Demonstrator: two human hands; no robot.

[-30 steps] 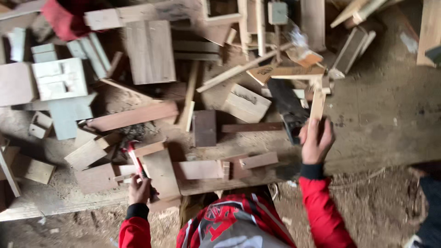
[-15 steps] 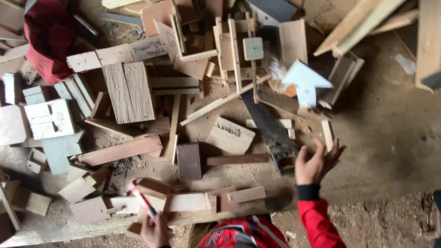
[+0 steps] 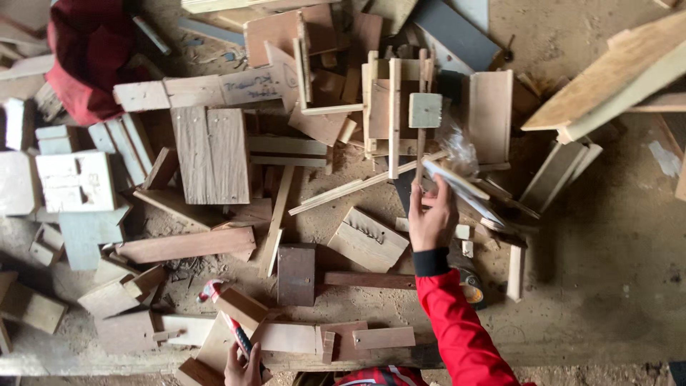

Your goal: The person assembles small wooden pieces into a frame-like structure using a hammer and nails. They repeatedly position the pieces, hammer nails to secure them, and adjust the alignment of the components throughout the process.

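Dirt floor (image 3: pixel 614 264), dusty, sawdust-strewn. Offcut wood scraps (image 3: pixel 211 154) cover its left and middle. Flat, even daylight.

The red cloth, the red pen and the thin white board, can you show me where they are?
red cloth (image 3: pixel 86 57), head view, middle of the bundle at top left.
red pen (image 3: pixel 239 337), head view, its shaft above the left hand (image 3: pixel 244 368).
thin white board (image 3: pixel 457 182), head view, its flat face, held by the right hand (image 3: pixel 431 221).

Wood offcuts (image 3: pixel 214 154) crowd the floor left and centre, while bare dirt (image 3: pixel 607 271) at right lies open.
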